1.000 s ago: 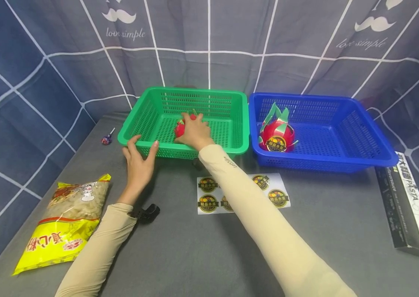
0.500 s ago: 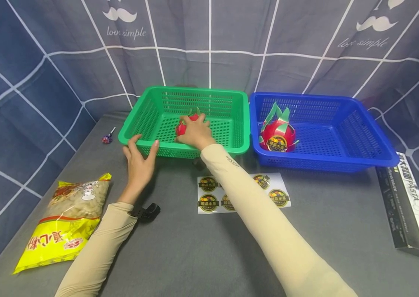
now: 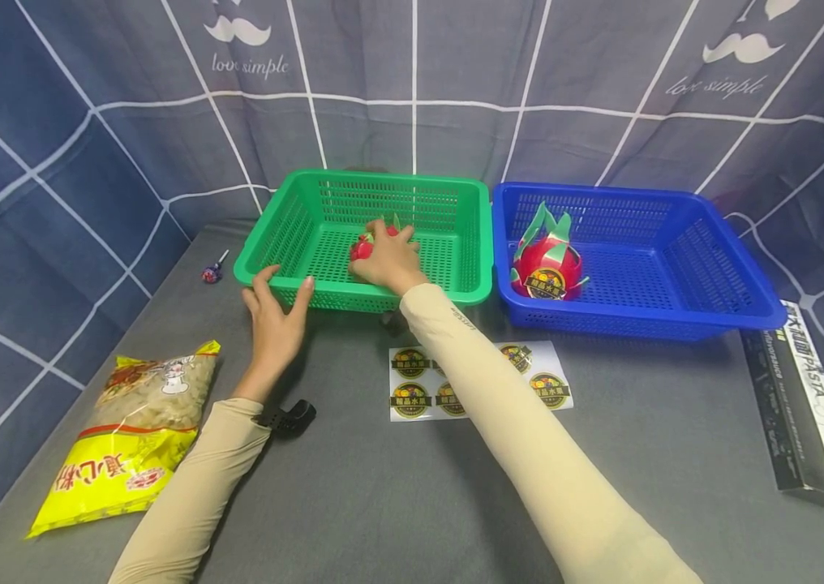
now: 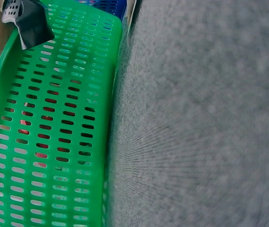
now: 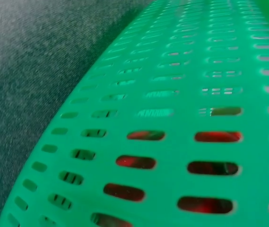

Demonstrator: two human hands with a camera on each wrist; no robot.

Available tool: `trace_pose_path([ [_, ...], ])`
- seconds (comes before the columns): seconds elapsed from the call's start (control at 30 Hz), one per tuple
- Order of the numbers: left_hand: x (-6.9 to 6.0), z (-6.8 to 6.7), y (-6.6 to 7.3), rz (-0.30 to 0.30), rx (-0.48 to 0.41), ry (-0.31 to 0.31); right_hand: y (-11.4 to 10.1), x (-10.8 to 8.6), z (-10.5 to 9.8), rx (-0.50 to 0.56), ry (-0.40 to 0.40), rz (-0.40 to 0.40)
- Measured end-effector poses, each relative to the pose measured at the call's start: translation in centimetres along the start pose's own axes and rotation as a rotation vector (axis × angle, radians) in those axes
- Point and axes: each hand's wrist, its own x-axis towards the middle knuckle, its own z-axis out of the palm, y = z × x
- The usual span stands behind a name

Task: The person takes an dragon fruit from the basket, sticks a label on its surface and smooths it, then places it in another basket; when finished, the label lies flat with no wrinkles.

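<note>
Inside the green basket (image 3: 298, 296), my right hand (image 3: 392, 261) holds a red dragon fruit (image 3: 362, 247) from above with bent fingers. Green leaf tips show beyond the fingers; the palm hides much of the fruit. Red patches of it show through the slots in both wrist views. My left hand (image 3: 276, 328) is at the basket's front left corner, thumb and fingers spread, fingertips at the rim. A second dragon fruit (image 3: 561, 255) with upright green leaves and a round black-and-gold sticker (image 3: 545, 284) sits at the left of the blue basket (image 3: 638, 312).
A sheet of round stickers (image 3: 410, 400) lies in front of the baskets, partly under the right forearm. At left are a yellow bag of pasta (image 3: 127, 446) and a lollipop (image 3: 211, 272). A long black-and-white pasta box (image 3: 806, 414) lies at right. Grid-patterned cloth hangs behind.
My right hand and the dragon fruit in it have shifted slightly to the right within the green basket. My left hand stays at the rim.
</note>
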Motion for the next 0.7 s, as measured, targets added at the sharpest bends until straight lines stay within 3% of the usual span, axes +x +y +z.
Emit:
trace_pose_path([
  [0.27,-0.04,0.02,-0.01,-0.005,0.002,-0.002,0.04,-0.06,-0.36,0.119,-0.023,0.037],
  [0.7,-0.1,0.21,-0.21,-0.002,-0.006,0.01,0.09,0.01,-0.46,0.289,-0.033,0.026],
])
